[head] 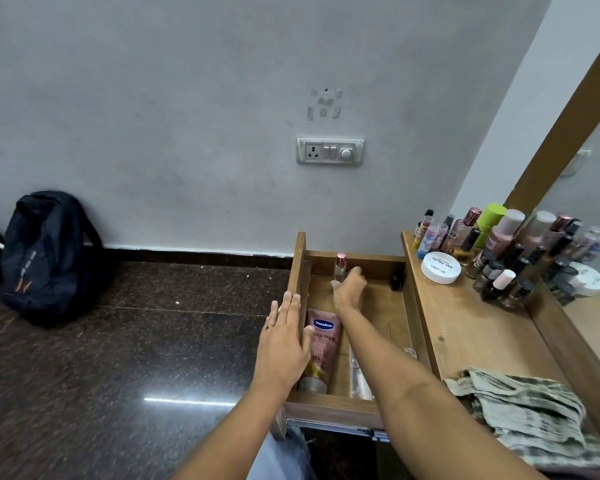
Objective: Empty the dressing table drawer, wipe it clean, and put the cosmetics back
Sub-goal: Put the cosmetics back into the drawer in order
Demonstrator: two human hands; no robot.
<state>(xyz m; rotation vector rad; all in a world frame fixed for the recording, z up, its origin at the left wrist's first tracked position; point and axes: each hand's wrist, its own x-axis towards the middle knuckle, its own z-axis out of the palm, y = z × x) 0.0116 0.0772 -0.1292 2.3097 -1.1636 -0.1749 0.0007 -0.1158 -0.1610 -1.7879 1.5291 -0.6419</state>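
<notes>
The wooden drawer (pixel 378 268) stands pulled out to the left of the dressing table. My left hand (pixel 284 337) lies flat with straight fingers on the drawer's front panel. My right hand (pixel 349 289) reaches to the drawer's far end and grips a small clear bottle with a pink cap (pixel 340 266), which stands upright. A pink Vaseline tube (pixel 321 348) lies along the drawer's left side. A small dark bottle (pixel 397 277) stands in the far right corner, and a clear flat item (pixel 359 377) lies partly hidden under my right forearm.
The table top (pixel 465 327) carries several bottles, nail polishes and a white round tin (pixel 440 267) near the mirror (pixel 589 188). A patterned cloth (pixel 530 407) lies at the table's near end. A dark backpack (pixel 49 251) leans against the wall on the floor.
</notes>
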